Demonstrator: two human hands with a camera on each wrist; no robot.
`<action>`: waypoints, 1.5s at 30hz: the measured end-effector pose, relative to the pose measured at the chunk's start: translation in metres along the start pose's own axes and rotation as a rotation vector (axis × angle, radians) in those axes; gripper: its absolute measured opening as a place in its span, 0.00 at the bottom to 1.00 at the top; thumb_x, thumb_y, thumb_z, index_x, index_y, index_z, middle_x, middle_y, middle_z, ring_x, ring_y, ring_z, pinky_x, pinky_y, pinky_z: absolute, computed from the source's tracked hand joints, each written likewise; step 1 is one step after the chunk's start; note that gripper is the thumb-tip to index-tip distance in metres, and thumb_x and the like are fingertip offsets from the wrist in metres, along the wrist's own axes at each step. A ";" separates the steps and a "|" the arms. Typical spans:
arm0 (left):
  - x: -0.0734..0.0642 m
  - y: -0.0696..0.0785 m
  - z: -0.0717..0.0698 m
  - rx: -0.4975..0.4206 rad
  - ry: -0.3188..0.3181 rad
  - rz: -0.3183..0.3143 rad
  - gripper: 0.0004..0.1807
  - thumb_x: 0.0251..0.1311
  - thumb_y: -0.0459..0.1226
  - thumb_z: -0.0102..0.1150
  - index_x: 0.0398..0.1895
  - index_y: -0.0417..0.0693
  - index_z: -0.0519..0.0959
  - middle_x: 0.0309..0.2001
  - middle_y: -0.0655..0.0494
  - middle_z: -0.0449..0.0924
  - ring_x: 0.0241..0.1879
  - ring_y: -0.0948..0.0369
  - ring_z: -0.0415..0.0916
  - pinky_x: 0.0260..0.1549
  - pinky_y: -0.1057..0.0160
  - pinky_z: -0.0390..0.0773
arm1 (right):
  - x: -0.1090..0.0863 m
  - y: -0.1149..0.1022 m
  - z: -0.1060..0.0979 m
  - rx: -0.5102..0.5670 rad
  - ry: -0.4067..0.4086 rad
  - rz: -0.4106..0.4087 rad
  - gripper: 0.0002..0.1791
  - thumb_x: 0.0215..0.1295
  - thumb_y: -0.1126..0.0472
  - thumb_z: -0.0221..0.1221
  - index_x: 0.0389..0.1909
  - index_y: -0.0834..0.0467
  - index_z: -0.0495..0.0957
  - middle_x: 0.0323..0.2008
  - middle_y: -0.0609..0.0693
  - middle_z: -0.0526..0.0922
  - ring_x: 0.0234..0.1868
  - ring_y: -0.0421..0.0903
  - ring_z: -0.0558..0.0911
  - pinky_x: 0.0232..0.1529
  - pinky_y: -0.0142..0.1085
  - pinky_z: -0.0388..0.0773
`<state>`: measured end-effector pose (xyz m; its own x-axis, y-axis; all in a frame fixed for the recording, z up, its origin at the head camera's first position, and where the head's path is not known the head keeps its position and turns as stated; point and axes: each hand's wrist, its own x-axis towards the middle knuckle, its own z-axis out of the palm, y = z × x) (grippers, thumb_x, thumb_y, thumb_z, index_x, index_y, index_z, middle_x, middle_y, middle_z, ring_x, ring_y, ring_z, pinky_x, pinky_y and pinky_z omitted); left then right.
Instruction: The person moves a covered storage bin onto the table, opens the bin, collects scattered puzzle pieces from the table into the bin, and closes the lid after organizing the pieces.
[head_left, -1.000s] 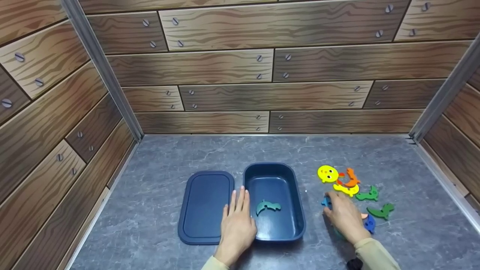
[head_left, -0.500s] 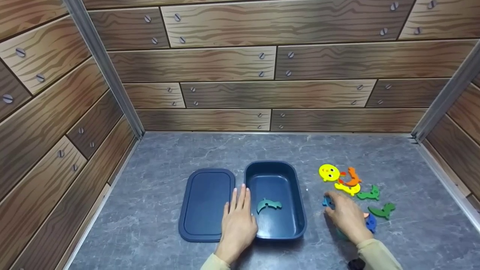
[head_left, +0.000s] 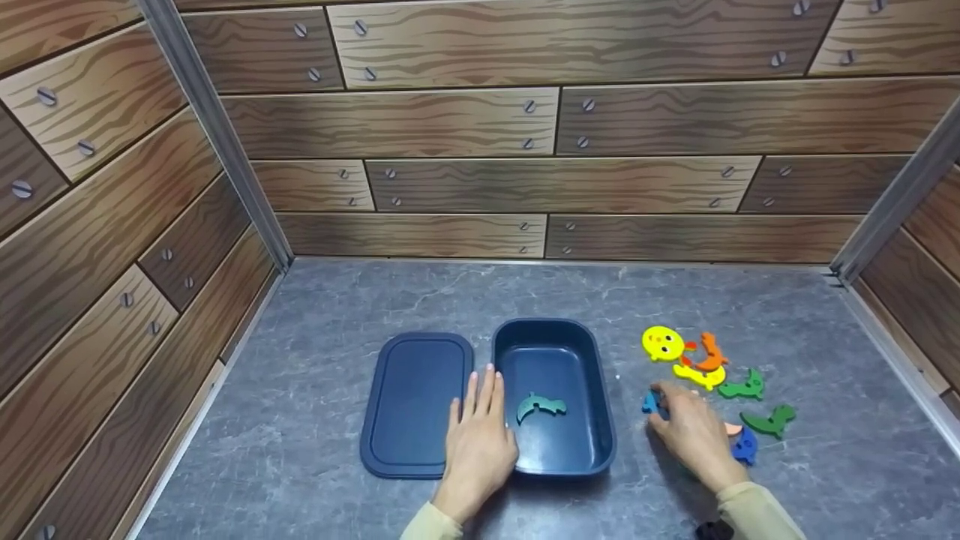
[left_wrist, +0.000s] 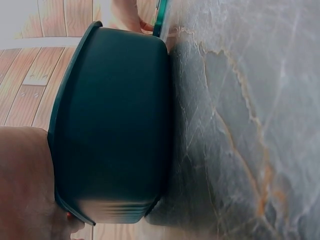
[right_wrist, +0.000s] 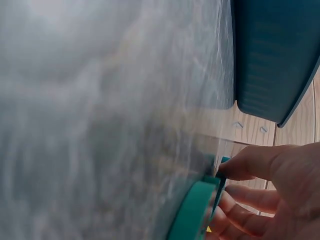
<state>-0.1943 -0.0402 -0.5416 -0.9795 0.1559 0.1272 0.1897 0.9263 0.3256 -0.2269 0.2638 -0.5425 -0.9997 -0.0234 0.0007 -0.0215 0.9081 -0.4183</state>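
A dark blue box (head_left: 606, 420) holds one teal animal-shaped piece (head_left: 541, 406). My left hand (head_left: 480, 442) lies along the box's left rim, fingers straight and pointing away from me. In the left wrist view that hand (left_wrist: 25, 175) shows beside the box's rim. To the right of the box, my right hand (head_left: 694, 431) pinches a small blue animal-shaped piece (head_left: 649, 403) low over the table; the hand hides much of it. The right wrist view shows the thumb and fingers (right_wrist: 250, 200) around it, with a green piece (right_wrist: 192, 215) close by.
A dark blue lid (head_left: 416, 405) lies left of the box. Around the right hand lie a yellow round piece (head_left: 663, 343), an orange piece (head_left: 710, 352), a yellow piece (head_left: 701, 376), green pieces (head_left: 771, 421) and a blue piece (head_left: 744, 446). Wood-patterned walls (head_left: 450, 127) enclose the table.
The head view has tilted slightly, so everything sits a little higher and further right. Both hands stay nearly where they were, the right one still at the small blue piece.
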 end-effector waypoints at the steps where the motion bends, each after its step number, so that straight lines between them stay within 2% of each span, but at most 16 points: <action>1: 0.000 0.000 0.000 -0.002 0.000 -0.001 0.37 0.66 0.40 0.50 0.78 0.46 0.53 0.79 0.56 0.43 0.76 0.53 0.39 0.69 0.42 0.50 | 0.000 -0.001 0.000 0.000 0.004 0.002 0.23 0.60 0.64 0.65 0.56 0.67 0.75 0.39 0.56 0.81 0.38 0.53 0.79 0.37 0.52 0.77; 4: -0.001 0.000 0.001 -0.008 0.000 -0.001 0.37 0.66 0.39 0.49 0.78 0.45 0.53 0.79 0.56 0.44 0.76 0.53 0.39 0.69 0.42 0.50 | -0.001 -0.005 0.001 0.002 0.029 -0.011 0.24 0.61 0.64 0.63 0.57 0.67 0.74 0.41 0.56 0.81 0.39 0.54 0.79 0.39 0.53 0.76; 10: 0.000 -0.001 -0.001 0.000 0.020 0.008 0.37 0.65 0.39 0.50 0.77 0.45 0.55 0.78 0.55 0.45 0.76 0.53 0.40 0.69 0.42 0.52 | -0.004 -0.007 0.002 0.018 0.176 -0.097 0.21 0.62 0.67 0.62 0.56 0.69 0.75 0.43 0.62 0.80 0.43 0.60 0.79 0.43 0.57 0.75; 15: 0.000 0.000 -0.001 -0.002 -0.003 -0.001 0.38 0.66 0.40 0.51 0.78 0.46 0.53 0.79 0.57 0.43 0.76 0.54 0.38 0.69 0.42 0.50 | -0.008 -0.007 0.004 0.043 0.265 -0.123 0.19 0.64 0.68 0.59 0.55 0.70 0.75 0.44 0.65 0.79 0.44 0.62 0.78 0.44 0.59 0.72; 20: 0.000 0.000 -0.002 -0.007 0.002 -0.009 0.38 0.66 0.41 0.52 0.78 0.46 0.53 0.79 0.56 0.42 0.76 0.53 0.38 0.70 0.43 0.49 | -0.007 -0.010 0.005 0.089 0.290 -0.129 0.19 0.66 0.69 0.58 0.57 0.69 0.74 0.43 0.64 0.79 0.44 0.61 0.77 0.45 0.59 0.70; 28: 0.000 0.001 -0.001 -0.007 0.010 0.000 0.38 0.65 0.41 0.52 0.78 0.46 0.53 0.79 0.56 0.43 0.76 0.52 0.39 0.69 0.43 0.50 | -0.007 -0.017 0.007 0.167 0.353 -0.161 0.19 0.66 0.69 0.58 0.57 0.67 0.75 0.41 0.60 0.78 0.41 0.56 0.78 0.41 0.52 0.74; 38: 0.003 0.002 -0.002 -0.022 0.020 0.009 0.37 0.65 0.40 0.52 0.77 0.45 0.54 0.78 0.55 0.46 0.76 0.52 0.41 0.69 0.42 0.52 | -0.006 -0.026 0.010 0.311 0.414 -0.218 0.19 0.68 0.71 0.55 0.60 0.65 0.72 0.43 0.58 0.76 0.42 0.53 0.75 0.43 0.47 0.67; 43: 0.001 0.001 -0.001 -0.020 0.024 0.007 0.38 0.64 0.40 0.52 0.77 0.45 0.55 0.78 0.56 0.46 0.76 0.52 0.42 0.68 0.42 0.53 | -0.006 -0.033 0.011 0.380 0.418 -0.213 0.20 0.70 0.71 0.54 0.62 0.65 0.71 0.45 0.57 0.76 0.43 0.51 0.74 0.43 0.49 0.70; 45: 0.001 0.000 0.000 -0.015 0.026 0.005 0.38 0.64 0.40 0.52 0.77 0.46 0.55 0.78 0.56 0.45 0.76 0.52 0.41 0.68 0.42 0.53 | -0.005 -0.035 0.012 0.407 0.421 -0.210 0.20 0.70 0.70 0.54 0.62 0.65 0.71 0.45 0.57 0.75 0.43 0.49 0.74 0.43 0.46 0.72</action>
<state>-0.1955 -0.0399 -0.5411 -0.9766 0.1514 0.1527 0.1957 0.9201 0.3392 -0.2206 0.2269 -0.5382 -0.8940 0.0580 0.4444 -0.2960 0.6680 -0.6827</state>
